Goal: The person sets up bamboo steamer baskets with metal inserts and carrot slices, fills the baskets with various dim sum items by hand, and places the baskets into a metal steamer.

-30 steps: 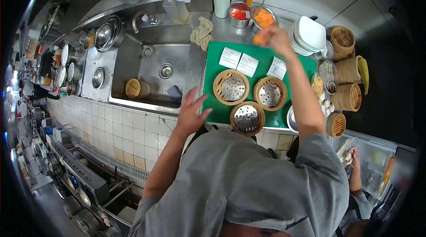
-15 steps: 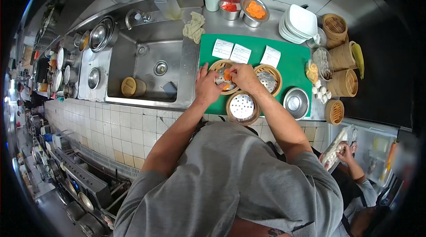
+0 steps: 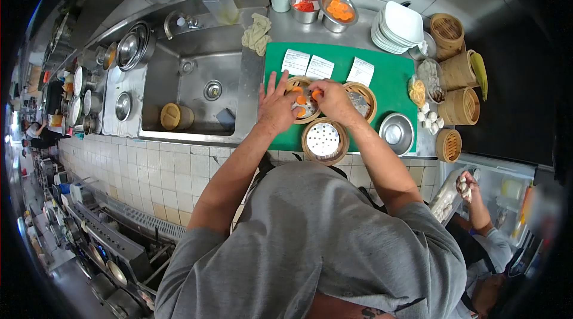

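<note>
Both of my hands, seen from my head camera, are at the left bamboo steamer [image 3: 309, 108] on the green board [image 3: 388, 95]. With my right hand [image 3: 333, 103] I pinch an orange slice [image 3: 316, 95] between thumb and fingertips. My left hand [image 3: 276, 109] lies over the opposite rim, fingers spread, thumb beside other orange slices [image 3: 301, 99]; whether it presses one, I cannot tell. Two more steamers [image 3: 323, 139] stand close by, and a steel bowl [image 3: 397, 134] sits to their right.
</note>
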`<state>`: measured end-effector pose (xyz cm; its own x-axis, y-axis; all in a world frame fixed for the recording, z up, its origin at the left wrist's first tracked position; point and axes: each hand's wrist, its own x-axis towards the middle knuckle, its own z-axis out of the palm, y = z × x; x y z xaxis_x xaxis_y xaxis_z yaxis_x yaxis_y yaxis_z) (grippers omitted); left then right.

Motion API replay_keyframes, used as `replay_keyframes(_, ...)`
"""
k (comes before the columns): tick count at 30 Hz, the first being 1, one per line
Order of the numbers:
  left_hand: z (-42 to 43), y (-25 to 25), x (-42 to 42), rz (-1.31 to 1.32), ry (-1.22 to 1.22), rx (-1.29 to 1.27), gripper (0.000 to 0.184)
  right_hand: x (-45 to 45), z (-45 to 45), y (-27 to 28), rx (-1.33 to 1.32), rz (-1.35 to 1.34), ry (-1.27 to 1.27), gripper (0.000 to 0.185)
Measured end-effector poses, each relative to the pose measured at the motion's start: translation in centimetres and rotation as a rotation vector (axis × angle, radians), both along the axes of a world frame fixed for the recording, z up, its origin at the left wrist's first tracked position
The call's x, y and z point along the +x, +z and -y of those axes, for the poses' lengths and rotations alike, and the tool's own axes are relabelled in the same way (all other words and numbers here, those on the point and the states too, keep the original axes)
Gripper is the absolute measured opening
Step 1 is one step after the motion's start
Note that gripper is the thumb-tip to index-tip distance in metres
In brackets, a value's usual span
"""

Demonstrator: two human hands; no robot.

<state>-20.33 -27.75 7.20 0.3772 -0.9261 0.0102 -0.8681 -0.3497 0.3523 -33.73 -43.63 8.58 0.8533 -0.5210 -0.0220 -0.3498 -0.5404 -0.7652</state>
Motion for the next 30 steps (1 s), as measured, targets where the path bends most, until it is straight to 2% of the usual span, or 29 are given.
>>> replay_keyframes(3,0.3,1.0,0.6,0.050,0.041,0.130,0.040,0.4,-0.1,-1.3,-0.041,0.039,-0.075,0.023)
replay_keyframes(5,0.0,0.0,0.6,0.025,0.071,0.065,0.029,-0.1,0.1,-0.8,0.027,0.087,-0.120,0.024)
replay_keyframes(6,-0.1,-0.3,0.5,0.024,0.066,0.067,0.029,-0.8,-0.2,0.8,0.113,0.061,-0.136,0.021)
replay_keyframes(8,-0.4,-0.8,0.3,-0.057,-0.037,-0.141,0.028,-2.8,-1.1,1.6,0.201,0.031,-0.157,0.018)
replay_keyframes(10,-0.3,-1.2,0.4,-0.047,-0.061,-0.105,0.026,-5.6,-2.8,0.6,-0.208,0.099,0.236,0.012)
replay_keyframes(13,-0.1,-1.3,0.5,-0.014,-0.092,-0.087,0.025,-8.2,-4.1,-2.1,-0.336,0.105,0.449,0.010)
replay_keyframes(14,0.1,-1.2,0.3,0.007,-0.098,-0.100,0.025,-7.8,-3.4,-0.8,-0.351,0.106,0.444,0.010)
replay_keyframes(16,-0.3,-1.4,-0.9,-0.036,-0.129,-0.170,0.026,-6.9,-2.3,3.1,-0.143,0.172,0.205,0.014)
replay_keyframes(17,-0.8,-1.4,-1.6,-0.083,-0.157,-0.225,0.027,-6.1,0.4,3.5,-0.191,0.115,0.160,0.017)
replay_keyframes(19,-1.4,0.4,-2.9,-0.156,-0.247,-0.249,0.032,-2.5,5.8,4.5,-0.155,0.155,-0.162,0.020)
replay_keyframes(20,-1.7,1.0,-3.5,-0.149,-0.330,-0.173,0.034,-0.4,8.6,6.5,-0.089,0.152,-0.271,0.020)
replay_keyframes(22,-2.2,1.3,-3.9,-0.124,-0.411,-0.098,0.038,4.5,17.5,1.3,-0.246,0.252,-0.369,0.023)
replay_keyframes(24,-2.9,1.3,-3.5,-0.123,-0.360,-0.128,0.037,8.4,23.6,-1.1,-0.345,-0.046,-0.312,0.025)
replay_keyframes(25,-3.5,1.3,-3.3,-0.131,-0.318,-0.153,0.036,9.7,24.7,-1.1,-0.341,-0.039,-0.306,0.025)
replay_keyframes(27,-4.9,1.8,-3.0,-0.117,-0.259,-0.162,0.039,11.8,26.1,-1.3,-0.460,-0.329,-0.297,0.028)
replay_keyframes(30,-8.6,1.8,-2.2,-0.059,-0.008,-0.246,0.042,13.7,28.1,-2.3,-0.472,-0.450,-0.220,0.034)
